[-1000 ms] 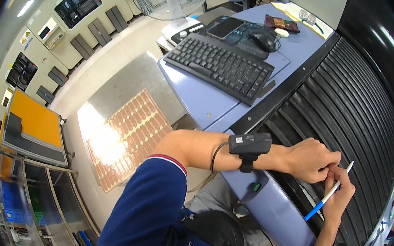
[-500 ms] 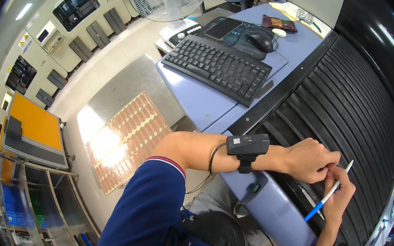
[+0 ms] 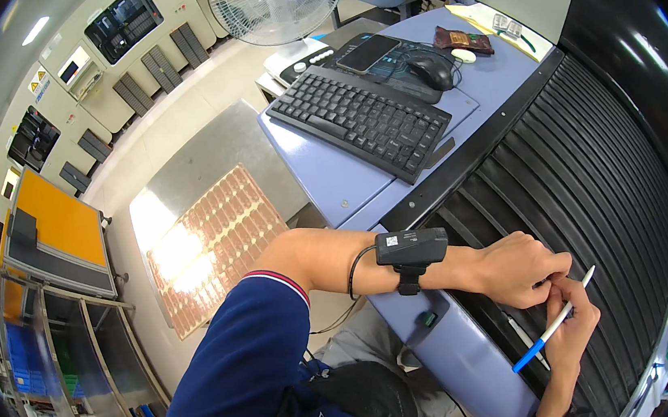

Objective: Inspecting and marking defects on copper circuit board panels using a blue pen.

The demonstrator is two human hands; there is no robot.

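Note:
My left hand is closed with its fingers curled in a pinch. Its fingertips meet those of my right hand over a black ribbed cover. A slim white pen with a blue end lies slantwise through the fingers of my right hand. Whatever may be between the touching fingertips is too small or hidden to make out. A second slim white-and-grey pen-like tool rests beside my right wrist. A black box-shaped device is strapped to my left wrist, with a cable running from it.
A black keyboard, a mouse and a phone sit on the blue-grey machine top. A white fan stands beyond. Left, a copper-coloured panel lies on a metal table; a metal rack stands further left.
The whole view has shifted slightly, so the desk things sit a little further left and up. Both hands keep nearly the same pose, with fingertips together and the pen held in my right.

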